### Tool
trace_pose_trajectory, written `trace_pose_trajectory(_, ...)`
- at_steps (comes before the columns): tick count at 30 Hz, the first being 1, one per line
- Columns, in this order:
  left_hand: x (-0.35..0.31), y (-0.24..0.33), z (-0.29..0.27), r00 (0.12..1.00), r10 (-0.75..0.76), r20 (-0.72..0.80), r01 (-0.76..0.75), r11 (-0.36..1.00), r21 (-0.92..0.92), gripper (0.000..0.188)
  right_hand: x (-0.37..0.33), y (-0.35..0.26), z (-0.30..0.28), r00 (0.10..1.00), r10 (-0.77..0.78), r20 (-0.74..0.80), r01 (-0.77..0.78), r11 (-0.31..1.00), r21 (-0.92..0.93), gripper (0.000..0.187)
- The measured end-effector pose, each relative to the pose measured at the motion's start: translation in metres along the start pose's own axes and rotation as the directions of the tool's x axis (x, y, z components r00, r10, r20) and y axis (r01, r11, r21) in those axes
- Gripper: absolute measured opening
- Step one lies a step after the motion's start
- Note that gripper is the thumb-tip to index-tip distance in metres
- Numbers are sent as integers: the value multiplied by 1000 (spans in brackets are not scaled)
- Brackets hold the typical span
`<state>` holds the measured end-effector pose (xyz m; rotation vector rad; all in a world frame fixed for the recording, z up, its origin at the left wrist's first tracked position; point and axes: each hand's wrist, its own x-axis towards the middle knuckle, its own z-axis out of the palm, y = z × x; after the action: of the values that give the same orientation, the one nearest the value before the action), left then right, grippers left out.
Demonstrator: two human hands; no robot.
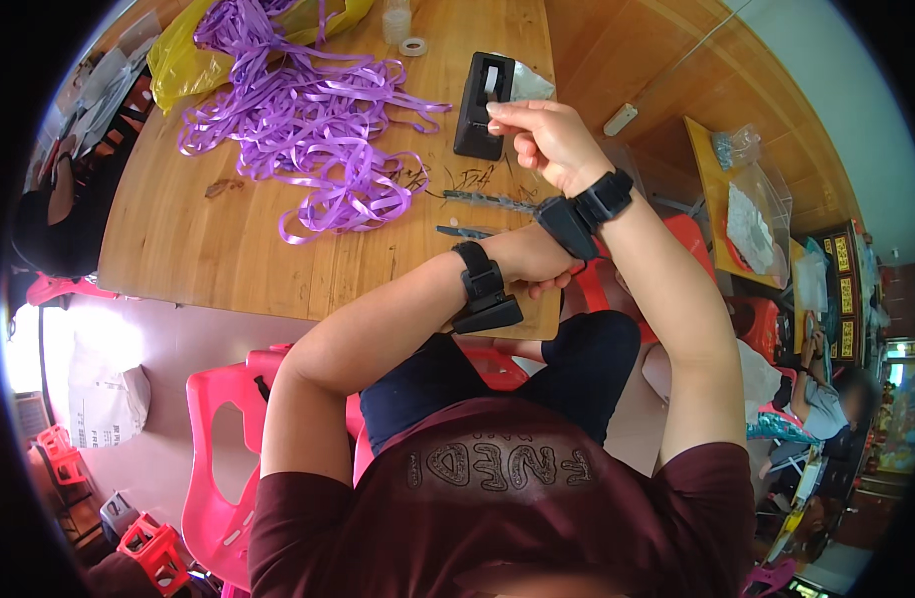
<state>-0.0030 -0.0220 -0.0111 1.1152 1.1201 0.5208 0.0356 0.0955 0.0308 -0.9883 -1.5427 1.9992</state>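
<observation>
A black tape dispenser (474,130) with a pale roll stands at the table's right side. My right hand (549,140) is over its edge, thumb and forefinger pinched together; whatever they grip is too small to make out. Lower down, at the table's near right corner, my left hand (533,255) is partly covered by the band on my right wrist. Its fingers curl inward, and what they hold is hidden. Two thin dark strips (489,200) lie on the wood left of my hands. A large tangle of purple ribbon (318,120) spreads across the table's far left.
Ribbon trails from a yellow plastic bag (183,65). A small white tape roll (413,47) and a clear container (396,22) sit at the back of the wooden table (218,249). A pink chair (213,439) stands at left; other people sit at both sides.
</observation>
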Motion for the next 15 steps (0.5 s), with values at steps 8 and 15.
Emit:
trace_pose_trajectory(8,5,-12,1,999,50,19,-51,998,41,17,-6,27,-2,970,241,36,-242,968,58,19)
trace_pose_trajectory(15,5,-10,3,996,84,-7,-84,996,27,27,-5,29,-15,931,358,68,-338,920,-200,20)
